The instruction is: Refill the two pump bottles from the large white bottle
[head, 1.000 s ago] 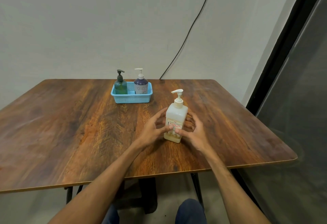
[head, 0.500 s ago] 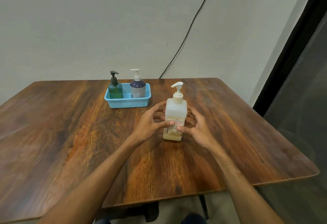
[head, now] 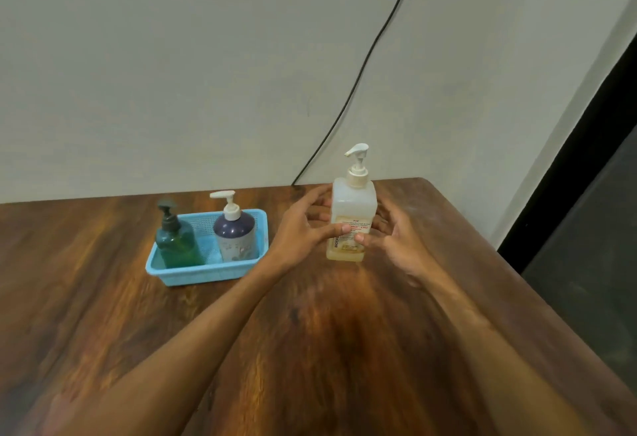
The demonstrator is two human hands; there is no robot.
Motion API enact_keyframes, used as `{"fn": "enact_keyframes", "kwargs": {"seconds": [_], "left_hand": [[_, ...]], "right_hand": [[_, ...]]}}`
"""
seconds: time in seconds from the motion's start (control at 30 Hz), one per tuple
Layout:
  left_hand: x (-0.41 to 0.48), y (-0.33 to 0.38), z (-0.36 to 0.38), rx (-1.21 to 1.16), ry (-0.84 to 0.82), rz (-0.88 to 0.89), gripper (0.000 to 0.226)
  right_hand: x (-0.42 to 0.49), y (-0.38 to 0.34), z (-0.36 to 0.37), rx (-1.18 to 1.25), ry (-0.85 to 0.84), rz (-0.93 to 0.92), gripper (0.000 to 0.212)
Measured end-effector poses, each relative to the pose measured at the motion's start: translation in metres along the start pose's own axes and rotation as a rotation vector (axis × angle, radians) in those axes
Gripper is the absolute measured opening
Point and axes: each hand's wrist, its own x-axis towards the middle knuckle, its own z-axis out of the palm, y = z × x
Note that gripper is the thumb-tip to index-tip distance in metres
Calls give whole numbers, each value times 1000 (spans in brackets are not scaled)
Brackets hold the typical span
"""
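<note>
So the large white bottle (head: 353,204), a squarish milky plastic one with a white pump top and a label with red print, is standing upright on the brown wooden table (head: 327,349), toward its far right part. The pump spout points left. There's a yellowish layer at the bottom; the rest looks pale and cloudy.

Both hands are on it. The left hand (head: 303,228) comes in from the left, thumb pressed on the front label and the other fingers curled round toward the back. The right hand (head: 396,239) mirrors that from the right, thumb on the label just below the left thumb, fingers wrapped behind where I can't really see them. So it's grasped from both sides, neither hand loose, and the thumb tips nearly meet.

Near the left hand, off to its left, sits a light blue plastic basket (head: 203,272) with mesh-like walls. Two smaller bottles stand upright in it side by side: a see-through green pump bottle (head: 177,244) with a dark pump on the left, and a rounded purple pump bottle (head: 234,232) with a white pump on the right.

Behind the table is a plain pale wall (head: 172,56) with a thin black cable (head: 372,46) running diagonally down to the table's back edge, near the big bottle. Far right there's a dark panel (head: 586,228); I can't tell whether it's glass or a door.
</note>
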Motion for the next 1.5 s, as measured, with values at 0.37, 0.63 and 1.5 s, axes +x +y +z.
{"fn": "enact_keyframes", "kwargs": {"seconds": [0.37, 0.63, 1.5], "left_hand": [[136, 19, 44, -101, 0, -183, 76], [187, -40, 114, -45, -4, -220, 79], [186, -60, 140, 144, -41, -290, 92]], "right_hand": [[113, -42, -77, -185, 50, 145, 76], [157, 20, -135, -717, 96, 135, 45], [175, 83, -148, -738, 194, 215, 81]]}}
